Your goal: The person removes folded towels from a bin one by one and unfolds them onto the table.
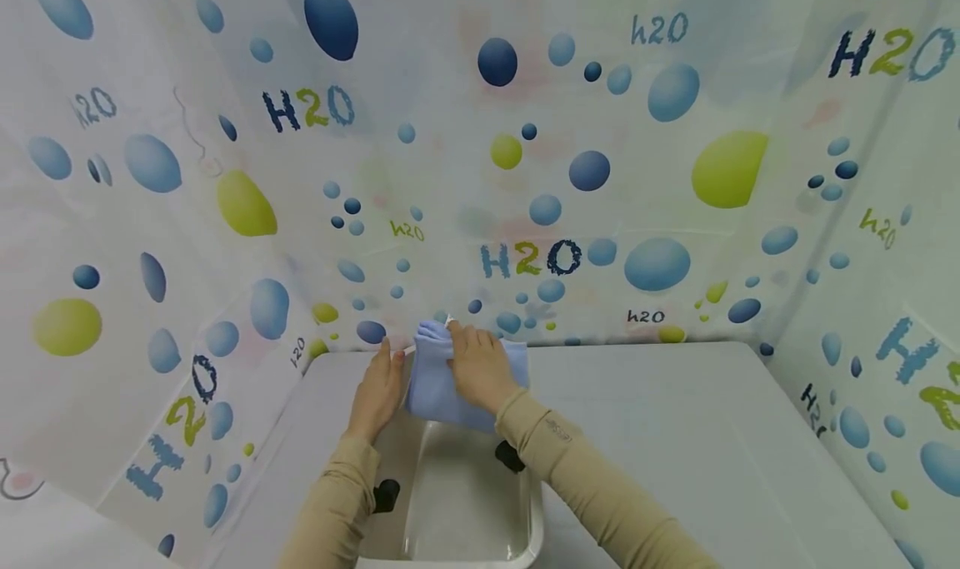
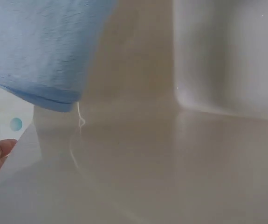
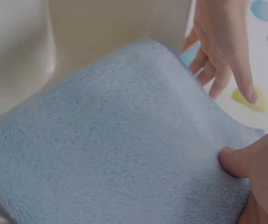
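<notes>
A folded light-blue towel [image 1: 438, 386] with a fuzzy surface hangs over the far end of a pale plastic basin [image 1: 536, 519]. My right hand [image 1: 480, 367] grips the towel by its upper part. In the right wrist view, the thumb [image 3: 238, 161] presses on the towel's face, with other fingers behind it. My left hand [image 1: 378, 394] is at the basin's far left rim, beside the towel and apart from it. Its fingers look loosely extended in the right wrist view. Whether it touches the rim is hard to tell. The basin's inner wall [image 2: 124, 163] looks glossy.
The basin stands on a white-covered table [image 1: 660, 436] that extends to its right. A white curtain [image 1: 450, 177] printed with blue and green drops and "H2O" lettering encloses the back and sides. Small dark objects [image 1: 387, 496] sit under the wrists.
</notes>
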Demonstrator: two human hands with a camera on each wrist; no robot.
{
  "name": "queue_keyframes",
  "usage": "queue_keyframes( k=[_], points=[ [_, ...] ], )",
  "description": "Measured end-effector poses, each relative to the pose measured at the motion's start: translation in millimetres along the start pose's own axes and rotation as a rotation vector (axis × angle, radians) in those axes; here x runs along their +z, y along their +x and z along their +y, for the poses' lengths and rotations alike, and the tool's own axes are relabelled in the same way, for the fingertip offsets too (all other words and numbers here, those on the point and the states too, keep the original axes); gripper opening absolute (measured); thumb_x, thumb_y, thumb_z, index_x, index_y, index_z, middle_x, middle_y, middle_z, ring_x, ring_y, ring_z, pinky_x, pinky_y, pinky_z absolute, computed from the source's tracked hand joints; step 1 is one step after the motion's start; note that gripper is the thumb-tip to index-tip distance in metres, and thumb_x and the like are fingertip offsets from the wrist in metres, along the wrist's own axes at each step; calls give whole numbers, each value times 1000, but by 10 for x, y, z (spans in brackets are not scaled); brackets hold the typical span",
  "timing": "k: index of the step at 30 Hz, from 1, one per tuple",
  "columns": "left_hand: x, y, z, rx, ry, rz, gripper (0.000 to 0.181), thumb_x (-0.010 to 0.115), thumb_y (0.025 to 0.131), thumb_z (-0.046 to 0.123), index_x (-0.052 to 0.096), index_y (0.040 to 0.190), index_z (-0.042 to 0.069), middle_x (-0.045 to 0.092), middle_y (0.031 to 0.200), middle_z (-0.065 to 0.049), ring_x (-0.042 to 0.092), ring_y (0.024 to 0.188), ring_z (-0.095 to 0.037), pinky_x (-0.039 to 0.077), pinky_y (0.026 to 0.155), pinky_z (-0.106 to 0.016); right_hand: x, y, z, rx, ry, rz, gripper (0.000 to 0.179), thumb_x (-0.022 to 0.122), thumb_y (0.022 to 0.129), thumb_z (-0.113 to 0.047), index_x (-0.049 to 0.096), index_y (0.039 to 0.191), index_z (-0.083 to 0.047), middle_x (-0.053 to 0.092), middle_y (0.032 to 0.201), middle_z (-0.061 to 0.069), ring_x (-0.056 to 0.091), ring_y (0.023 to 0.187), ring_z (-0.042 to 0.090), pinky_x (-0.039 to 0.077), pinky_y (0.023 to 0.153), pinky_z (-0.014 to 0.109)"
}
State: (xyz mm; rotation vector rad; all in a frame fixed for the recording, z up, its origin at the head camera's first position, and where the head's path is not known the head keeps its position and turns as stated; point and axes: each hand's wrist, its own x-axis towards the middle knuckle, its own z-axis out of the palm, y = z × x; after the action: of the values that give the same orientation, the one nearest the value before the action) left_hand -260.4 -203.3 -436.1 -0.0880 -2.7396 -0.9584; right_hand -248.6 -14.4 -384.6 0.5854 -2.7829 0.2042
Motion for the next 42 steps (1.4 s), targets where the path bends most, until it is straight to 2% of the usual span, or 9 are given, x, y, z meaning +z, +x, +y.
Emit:
queue_keyframes(
  k=[5, 9, 14, 20, 26, 30, 33, 37, 42],
  points=[
    [-20, -50, 41, -1, -68, -1, 75, 30, 99, 46, -6, 148, 2, 22, 151, -27, 26, 137, -45, 24, 112, -54, -132, 50, 74, 21, 125, 40, 52, 50, 95, -29, 29, 138, -7, 56, 116, 12, 56, 106, 27, 46, 94, 38],
    [-32, -95, 89, 6, -165, 6, 84, 35, 97, 48, -18, 147, 7, 17, 153, -26, 22, 139, -44, 21, 113, -55, -309, 90, 134, 78, 282, 13, 53, 48, 96, -29, 28, 139, -6, 57, 118, 16, 58, 102, 29, 50, 87, 40],
    [-39, -144, 137, 1, -217, 0, 94, 39, 93, 56, -28, 144, 15, 11, 154, -27, 23, 139, -45, 23, 111, -58, -528, 93, 183, 139, 475, -4, 55, 44, 98, -31, 20, 143, -9, 54, 117, 21, 59, 100, 31, 52, 82, 44],
    [-19, -188, 229, 20, -328, -44, 104, 39, 88, 65, -39, 137, 19, 3, 153, -29, 22, 139, -45, 22, 110, -61, -700, 61, 220, 104, 537, 62, 55, 45, 97, -28, 16, 141, -11, 50, 117, 25, 59, 101, 34, 52, 81, 46],
    [-11, -249, 353, 83, -417, -77, 111, 44, 86, 63, -46, 132, 19, 21, 152, -26, 31, 136, -42, 27, 108, -61, -847, 29, 234, 53, 611, 145, 55, 44, 98, -26, 12, 140, -13, 45, 124, 26, 58, 105, 37, 53, 82, 49],
    [5, -288, 465, 123, -568, -130, 109, 47, 89, 55, -50, 127, 24, 33, 146, -26, 39, 132, -41, 32, 107, -57, -911, 4, 249, 50, 660, 180, 55, 44, 98, -27, 9, 139, -17, 42, 125, 24, 57, 103, 36, 53, 80, 48],
    [27, -311, 556, 165, -652, -154, 109, 50, 92, 45, -52, 125, 23, 39, 143, -27, 44, 129, -38, 34, 107, -52, -918, -8, 273, 46, 688, 209, 55, 44, 98, -26, 8, 138, -17, 41, 125, 23, 56, 103, 35, 52, 82, 47],
    [29, -337, 664, 185, -662, -132, 110, 54, 93, 32, -50, 128, 23, 44, 138, -27, 50, 124, -36, 39, 104, -50, -907, -15, 321, 40, 712, 228, 55, 44, 98, -25, 8, 138, -16, 41, 123, 23, 54, 104, 34, 50, 86, 48],
    [8, -354, 775, 166, -663, -143, 111, 57, 92, 20, -47, 129, 30, 44, 140, -24, 51, 123, -35, 42, 101, -50, -896, -35, 417, 59, 729, 235, 54, 43, 98, -25, 8, 138, -15, 39, 124, 24, 52, 105, 36, 49, 87, 50]
  ],
)
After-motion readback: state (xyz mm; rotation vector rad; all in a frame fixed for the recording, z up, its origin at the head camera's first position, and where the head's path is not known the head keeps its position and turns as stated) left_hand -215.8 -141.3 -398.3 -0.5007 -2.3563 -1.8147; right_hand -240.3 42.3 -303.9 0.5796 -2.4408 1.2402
